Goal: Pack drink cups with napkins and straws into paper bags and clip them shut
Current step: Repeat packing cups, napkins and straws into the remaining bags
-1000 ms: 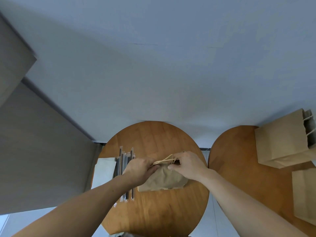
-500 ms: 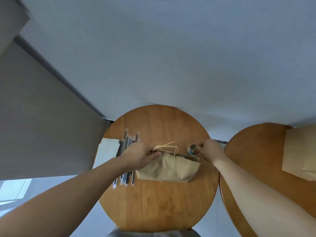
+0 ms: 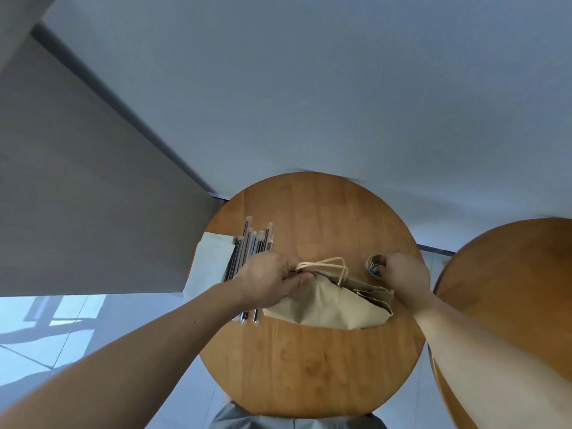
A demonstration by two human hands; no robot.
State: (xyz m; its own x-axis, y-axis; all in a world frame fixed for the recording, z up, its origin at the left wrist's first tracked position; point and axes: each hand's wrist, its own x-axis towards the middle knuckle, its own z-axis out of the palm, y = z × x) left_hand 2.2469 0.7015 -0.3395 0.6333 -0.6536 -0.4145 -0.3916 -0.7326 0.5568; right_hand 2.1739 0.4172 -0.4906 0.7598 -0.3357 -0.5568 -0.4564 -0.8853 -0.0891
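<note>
Left hand point(image 3: 269, 281) pinching the paper bag point(image 3: 328, 305) shut at its handle end.
The bag lies on the round wooden table point(image 3: 309, 366), beside wrapped straws point(image 3: 252, 243); the right hand point(image 3: 405, 275), curled at the tub of coloured clips point(image 3: 374, 265) by the bag's right corner, hides whether it grips one.

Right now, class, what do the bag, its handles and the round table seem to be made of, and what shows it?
Bag: matt brown paper; creased, with a saw-toothed top edge. Handles: pale twisted cord, probably paper. Table: wood or veneer, smooth with slight sheen; grain and plank seams show.
</note>
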